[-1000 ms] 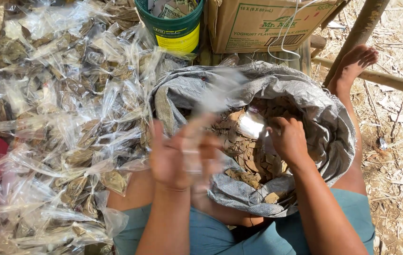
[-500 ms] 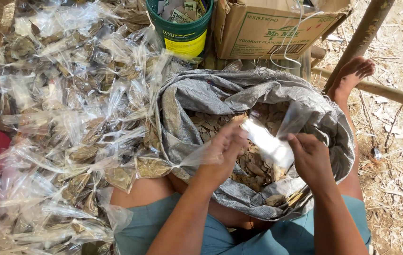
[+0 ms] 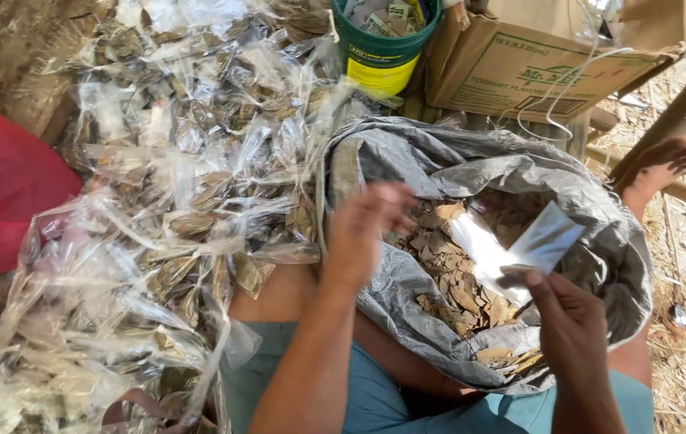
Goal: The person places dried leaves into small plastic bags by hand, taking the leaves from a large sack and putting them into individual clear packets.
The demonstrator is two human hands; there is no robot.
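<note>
1. Head view: since the earlier frame, your left hand (image 3: pixel 363 233) has lifted off the small clear plastic bag (image 3: pixel 520 249) above the grey sack (image 3: pixel 600 201) of dry leaf pieces (image 3: pixel 447 281).
2. Treat that bag as light, limp and slippery; hold its lower edge.
3. Right hand (image 3: pixel 572 321) fingers pinch it; left fingers are blurred and loosely curled, holding nothing visible.

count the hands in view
2: the left hand over the near rim of the grey sack, and the right hand holding a clear plastic bag above the dried pieces inside.
</note>
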